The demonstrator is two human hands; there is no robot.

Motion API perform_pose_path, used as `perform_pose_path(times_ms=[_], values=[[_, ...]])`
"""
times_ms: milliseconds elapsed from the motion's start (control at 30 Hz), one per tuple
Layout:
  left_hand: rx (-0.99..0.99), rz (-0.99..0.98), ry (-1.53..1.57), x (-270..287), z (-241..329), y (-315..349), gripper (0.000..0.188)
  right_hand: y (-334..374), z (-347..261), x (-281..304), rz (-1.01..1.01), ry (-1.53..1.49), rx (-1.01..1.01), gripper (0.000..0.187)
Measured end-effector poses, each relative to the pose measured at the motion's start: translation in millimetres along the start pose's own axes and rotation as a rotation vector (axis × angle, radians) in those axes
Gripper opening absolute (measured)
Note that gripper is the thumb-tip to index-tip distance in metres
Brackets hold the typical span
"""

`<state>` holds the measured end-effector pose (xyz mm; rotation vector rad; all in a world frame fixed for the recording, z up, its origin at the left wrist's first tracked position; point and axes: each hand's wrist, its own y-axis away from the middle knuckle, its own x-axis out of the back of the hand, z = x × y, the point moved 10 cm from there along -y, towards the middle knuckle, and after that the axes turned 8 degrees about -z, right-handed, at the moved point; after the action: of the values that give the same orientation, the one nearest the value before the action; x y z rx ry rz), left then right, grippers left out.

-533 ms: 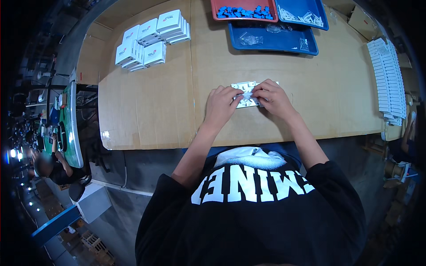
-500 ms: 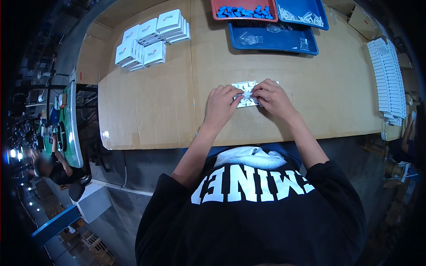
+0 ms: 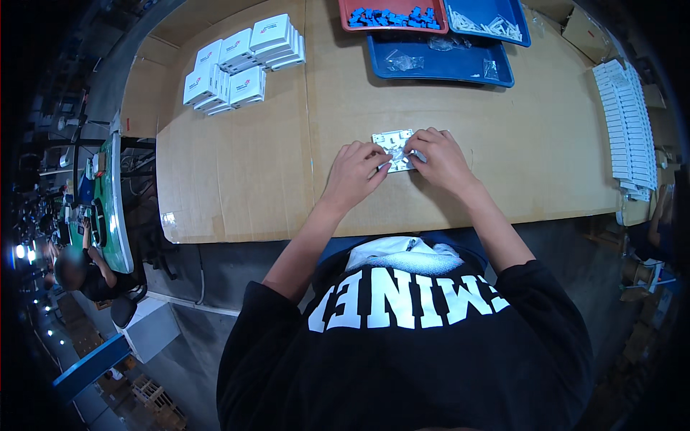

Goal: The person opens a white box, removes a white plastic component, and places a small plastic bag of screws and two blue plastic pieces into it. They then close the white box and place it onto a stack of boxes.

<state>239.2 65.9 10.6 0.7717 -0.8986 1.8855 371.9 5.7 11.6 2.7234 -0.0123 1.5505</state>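
A white moulded plastic panel [image 3: 392, 136] with raised shapes lies on the cardboard-covered table before me, partly hidden by my fingers. From the left, my left hand [image 3: 356, 171] reaches over it with the fingertips drawn together at its middle. My right hand [image 3: 438, 159] comes in from the right, thumb and fingers bent in a pinch over the same spot. Between the two sets of fingertips is a small pale, shiny piece, perhaps clear plastic; its kind is too small to tell.
Stacked white boxes [image 3: 246, 86] stand at the far left. A red tray [image 3: 346, 20] of blue parts, a blue tray [image 3: 527, 32] of white pieces and another blue tray [image 3: 460, 77] with clear bags sit at the back. White parts [image 3: 627, 133] line the right edge.
Both hands have shifted slightly over the panel, and my right fingers have moved a little apart from the left ones. The whole view has slid slightly.
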Motion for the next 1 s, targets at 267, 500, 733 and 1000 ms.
perform_pose_path(times_ms=[267, 500, 733, 1000], values=[[-0.073, 0.039, -0.024, -3.1, -0.2, 8.0, 0.021, -3.7, -14.2, -1.8, -0.007, 0.256, -0.054, 0.011], [-0.054, 0.064, -0.047, -4.0, 1.8, 11.3, 0.026, -0.4, -19.1, -3.4, -0.023, 0.231, 0.044, 0.008], [-0.017, 0.045, -0.034, -8.4, 0.3, 10.8, 0.031, -0.7, -16.8, 0.9, -0.048, 0.213, 0.008, 0.008], [0.11, 0.057, -0.079, 8.0, -2.4, 6.3, 0.069, -28.1, 22.9, 60.7, 0.098, -0.03, -0.069, 0.012]])
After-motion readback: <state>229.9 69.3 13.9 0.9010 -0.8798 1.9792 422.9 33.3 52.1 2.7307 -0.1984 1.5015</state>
